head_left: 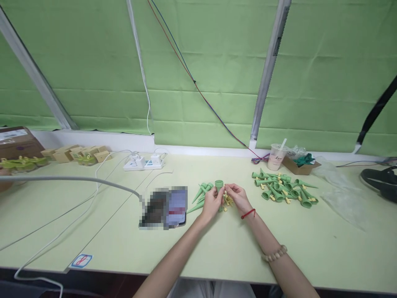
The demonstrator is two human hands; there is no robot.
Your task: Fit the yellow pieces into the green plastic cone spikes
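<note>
1. Gripping a green cone (218, 184) upright, the left hand (212, 203) has its fingers closed around it above the pale green surface (217, 248).
2. Right hand (238, 196) pinches a small yellow piece (226, 193) against the cone.
3. More yellow pieces (228, 202) lie just below the hands.
4. Loose green cones (201, 193) lie left; a larger heap (283, 189) lies right.

A: Item one, obscured?
B: The phone (164, 207) near the table's (217, 252) middle, screen pixelated, content unreadable.
A: Cut off?
B: Brown box (17, 142) at the table's far left corner; black shoe (381, 180) at its right edge.
A: Too small?
B: Print on the cup (276, 157); small yellow parts (228, 200) half hidden between left hand (212, 203) and right hand (238, 196).
</note>
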